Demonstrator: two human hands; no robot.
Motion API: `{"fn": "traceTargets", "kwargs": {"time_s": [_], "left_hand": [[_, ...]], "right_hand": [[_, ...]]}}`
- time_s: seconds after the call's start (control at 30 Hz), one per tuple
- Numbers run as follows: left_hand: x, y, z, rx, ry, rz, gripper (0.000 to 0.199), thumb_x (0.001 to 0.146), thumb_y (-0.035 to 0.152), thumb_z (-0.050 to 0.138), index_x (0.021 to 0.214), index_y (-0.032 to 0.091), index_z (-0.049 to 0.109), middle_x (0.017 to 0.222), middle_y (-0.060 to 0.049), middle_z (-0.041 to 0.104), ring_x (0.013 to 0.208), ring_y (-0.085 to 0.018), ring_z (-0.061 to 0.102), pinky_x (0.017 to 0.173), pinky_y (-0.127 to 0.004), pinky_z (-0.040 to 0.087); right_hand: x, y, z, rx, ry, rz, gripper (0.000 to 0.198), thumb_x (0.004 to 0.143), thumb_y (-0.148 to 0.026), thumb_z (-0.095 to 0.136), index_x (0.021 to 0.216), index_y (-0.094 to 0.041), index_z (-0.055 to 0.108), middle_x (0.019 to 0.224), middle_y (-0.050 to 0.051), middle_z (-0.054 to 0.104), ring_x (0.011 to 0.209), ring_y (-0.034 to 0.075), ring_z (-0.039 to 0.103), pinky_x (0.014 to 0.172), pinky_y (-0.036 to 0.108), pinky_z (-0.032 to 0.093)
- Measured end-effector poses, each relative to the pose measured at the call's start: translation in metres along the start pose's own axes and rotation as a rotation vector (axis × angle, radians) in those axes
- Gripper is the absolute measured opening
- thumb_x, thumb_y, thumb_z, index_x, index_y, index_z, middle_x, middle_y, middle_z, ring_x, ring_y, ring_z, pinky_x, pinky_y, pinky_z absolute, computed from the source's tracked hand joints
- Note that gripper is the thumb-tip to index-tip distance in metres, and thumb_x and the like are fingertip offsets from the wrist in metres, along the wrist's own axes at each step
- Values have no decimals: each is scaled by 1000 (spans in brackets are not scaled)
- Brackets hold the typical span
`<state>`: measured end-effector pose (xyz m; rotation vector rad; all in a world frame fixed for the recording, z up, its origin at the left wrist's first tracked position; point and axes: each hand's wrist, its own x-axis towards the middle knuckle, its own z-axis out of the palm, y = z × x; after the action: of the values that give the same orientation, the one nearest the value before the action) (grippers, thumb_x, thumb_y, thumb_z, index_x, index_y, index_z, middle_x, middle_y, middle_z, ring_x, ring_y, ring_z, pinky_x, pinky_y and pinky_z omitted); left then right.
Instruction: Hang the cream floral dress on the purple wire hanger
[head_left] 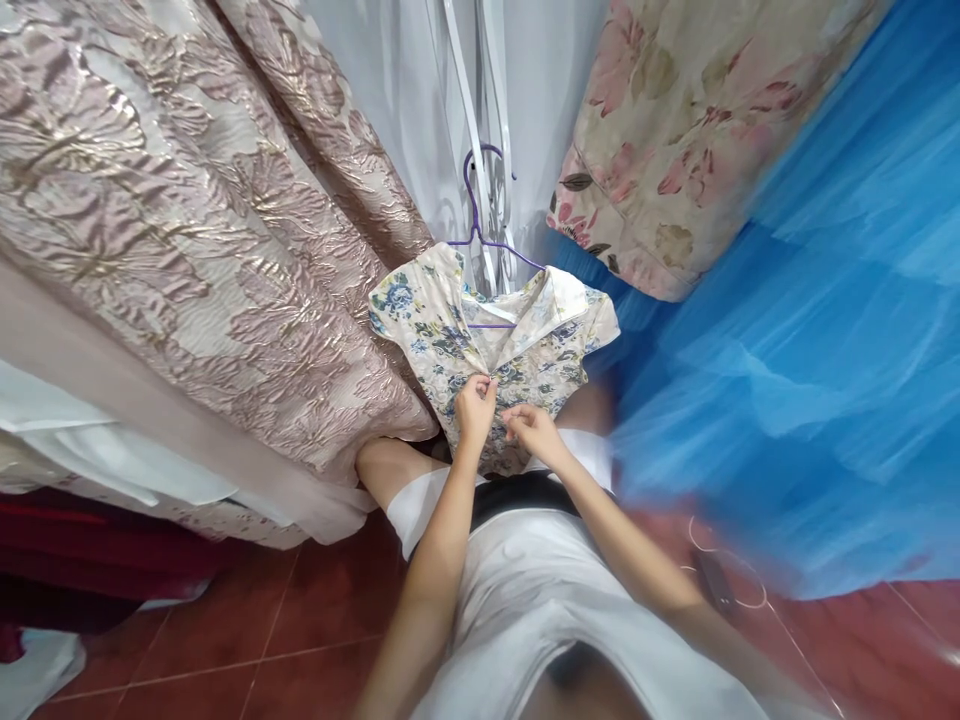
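A floral blouse, cream with blue and green flowers, hangs before me on a purple hanger. Its collar lies spread and the neck gapes in a V. At the bottom of that V, my left hand pinches the edge of the front opening between thumb and fingers. My right hand is just right of it and slightly lower, over the blouse's front. Its fingers are curled together toward the opening; whether they hold anything is too small to tell. The blouse's lower part reaches down between my legs.
Pink-and-gold brocade fabric hangs close on the left. White straps hang behind the hanger. A pink floral cloth and blue tulle crowd the right. A dark device with a pale cord lies on the red tiled floor.
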<state>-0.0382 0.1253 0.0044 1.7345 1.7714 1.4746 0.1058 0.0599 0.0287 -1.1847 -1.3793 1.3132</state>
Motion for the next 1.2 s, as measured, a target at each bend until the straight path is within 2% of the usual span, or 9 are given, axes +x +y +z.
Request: {"fn": "traceTargets", "kwargs": {"time_s": [0.1, 0.2, 0.4, 0.53, 0.7, 0.8, 0.97, 1.1, 1.2], "left_hand": [[4, 3, 3, 19, 19, 25, 19, 93, 36, 62, 85, 20, 68, 73, -2, 68, 64, -16, 61, 65, -26, 41], [-1, 5, 2, -69, 1, 11, 22, 91, 35, 63, 76, 19, 65, 66, -1, 65, 61, -16, 59, 63, -26, 42], [-44, 16, -13, -374, -161, -47, 19, 85, 34, 66, 76, 17, 66, 65, -1, 66, 57, -12, 58, 57, -22, 43], [-66, 24, -30, -369, -148, -28, 18, 85, 32, 66, 78, 16, 70, 65, -1, 66, 57, -11, 57, 58, -21, 44], [-78, 30, -45, -356, -125, 40, 19, 88, 33, 65, 83, 17, 74, 69, -2, 69, 60, -13, 59, 60, -23, 47], [-82, 29, -50, -337, -115, 97, 18, 90, 32, 64, 88, 18, 76, 77, -4, 73, 65, -14, 64, 64, -24, 51], [-85, 23, -56, -328, -102, 154, 18, 93, 31, 63, 92, 18, 75, 82, -6, 75, 70, -16, 67, 67, -25, 54], [-89, 21, -55, -391, -128, 122, 21, 95, 35, 63, 96, 17, 74, 88, -8, 75, 78, -18, 70, 72, -27, 56], [-95, 24, -52, -520, -114, 20, 25, 94, 39, 65, 94, 16, 74, 84, -8, 74, 78, -18, 71, 73, -27, 58]], "right_hand": [[-1, 0, -1, 9, 3, 13, 28, 76, -39, 58, 89, -16, 68, 57, -1, 66, 42, 10, 39, 45, 23, 29], [0, -1, -3, 21, 9, 17, 29, 75, -40, 59, 88, -16, 68, 57, 0, 66, 42, 11, 41, 45, 24, 30], [-1, -3, -3, 37, 113, -58, 29, 76, -45, 62, 82, -17, 65, 55, -1, 60, 47, 13, 45, 50, 25, 34], [-4, -6, -2, 43, 82, -85, 25, 73, -44, 67, 72, -19, 60, 51, -5, 49, 48, 11, 39, 50, 24, 30], [-11, -13, 0, 89, 18, -39, 27, 71, -44, 72, 72, -19, 61, 55, -3, 54, 49, 10, 40, 49, 24, 30], [-16, -19, 2, -23, 28, -53, 24, 75, -41, 69, 72, -18, 63, 53, -3, 54, 47, 11, 39, 48, 25, 30], [-22, -28, 4, -286, 74, -123, 15, 79, -33, 68, 82, -19, 66, 58, -3, 60, 54, 13, 52, 55, 24, 36], [-25, -31, 4, -201, 19, -144, 17, 82, -34, 66, 82, -17, 66, 57, -3, 59, 51, 12, 50, 54, 24, 36], [-26, -31, 4, -120, -12, -160, 19, 82, -36, 68, 81, -17, 66, 56, -4, 55, 49, 11, 45, 50, 23, 32]]}}
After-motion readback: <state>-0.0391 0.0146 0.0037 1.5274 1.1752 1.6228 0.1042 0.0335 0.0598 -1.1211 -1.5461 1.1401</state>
